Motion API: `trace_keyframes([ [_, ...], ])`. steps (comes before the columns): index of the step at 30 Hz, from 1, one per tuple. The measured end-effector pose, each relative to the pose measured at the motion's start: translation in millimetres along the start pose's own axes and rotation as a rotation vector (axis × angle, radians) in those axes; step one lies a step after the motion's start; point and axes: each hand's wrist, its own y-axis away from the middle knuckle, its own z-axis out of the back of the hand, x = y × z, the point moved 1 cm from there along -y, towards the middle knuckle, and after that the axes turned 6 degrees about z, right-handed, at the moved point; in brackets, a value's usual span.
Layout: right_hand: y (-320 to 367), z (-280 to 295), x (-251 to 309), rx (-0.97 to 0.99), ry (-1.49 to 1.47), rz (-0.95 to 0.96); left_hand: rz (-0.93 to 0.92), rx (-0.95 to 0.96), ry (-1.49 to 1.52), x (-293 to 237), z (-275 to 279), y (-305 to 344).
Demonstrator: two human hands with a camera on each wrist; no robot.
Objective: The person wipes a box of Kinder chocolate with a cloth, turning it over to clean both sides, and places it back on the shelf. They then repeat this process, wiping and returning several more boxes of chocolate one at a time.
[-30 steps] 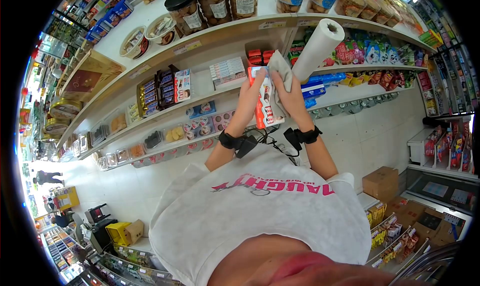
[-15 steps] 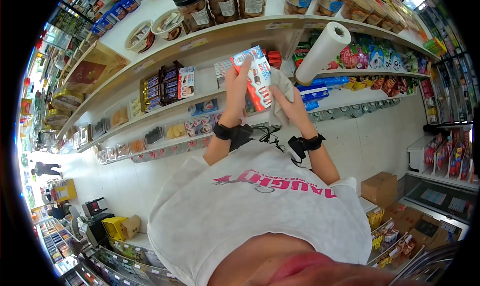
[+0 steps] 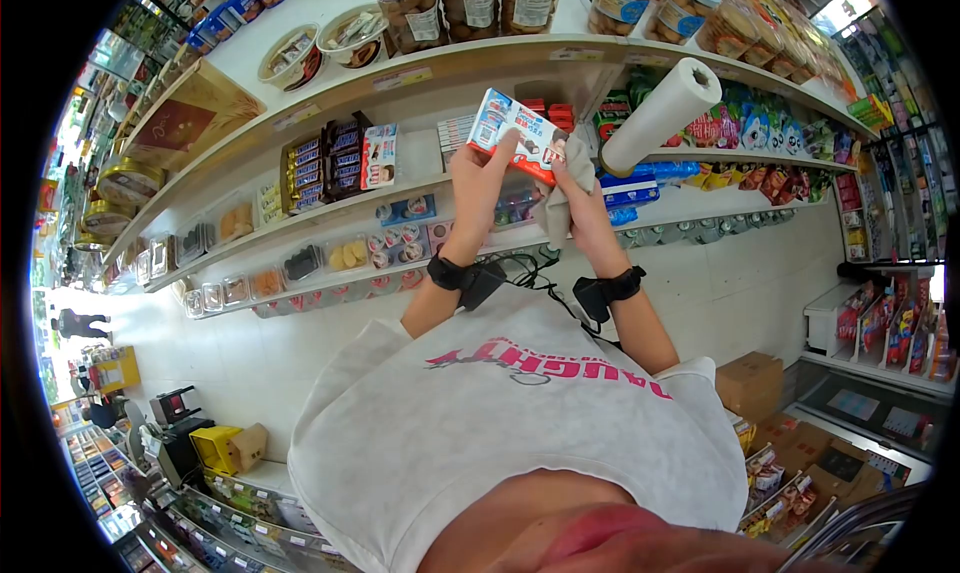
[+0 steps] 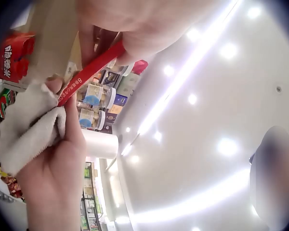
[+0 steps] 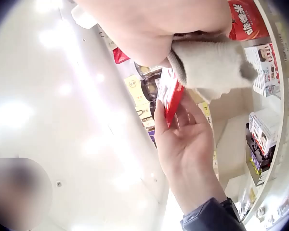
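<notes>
A flat red, white and blue chocolate box (image 3: 520, 133) is held up in front of the shelf, its printed face toward the head camera. My left hand (image 3: 478, 188) grips its left end, thumb across the face; in the right wrist view the left hand's fingers (image 5: 196, 113) are behind the thin red edge. A grey-white cloth (image 3: 553, 215) is bunched in my right hand (image 3: 586, 211), pressed against the box's right end. The left wrist view shows the cloth (image 4: 33, 125) wrapped at the box's red side (image 4: 94, 67), covering part of the right fingers.
Snack bars (image 3: 325, 168) and another chocolate box (image 3: 379, 157) stand on the shelf left of the hands. A white roll (image 3: 662, 118) leans to the right. Jars (image 3: 408, 13) line the top shelf, and clear tubs (image 3: 348, 255) sit on the lower one.
The box has turned from upright to a slant, its upper end swinging left and its lower end rising to the right. The right hand with the cloth has followed the box's right end.
</notes>
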Motion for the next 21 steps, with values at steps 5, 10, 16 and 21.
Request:
trace_keyframes([
  [5,-1.2,-3.8,2.6,-0.109,0.074,0.104,0.115,0.014,0.146,-5.6,32.4,-12.6],
  [10,-7.4,-1.4,9.8,0.112,0.239,0.089,0.140,0.079,0.004,-17.6,47.4,-14.5],
  [16,-7.6,-20.2,-8.4,0.105,0.300,0.061,0.089,0.143,-0.039,-18.9,47.0,-7.6],
  [21,-19.8,-22.6,-29.0,-0.046,0.256,0.042,0.131,0.133,-0.021,-10.9,67.7,1.0],
])
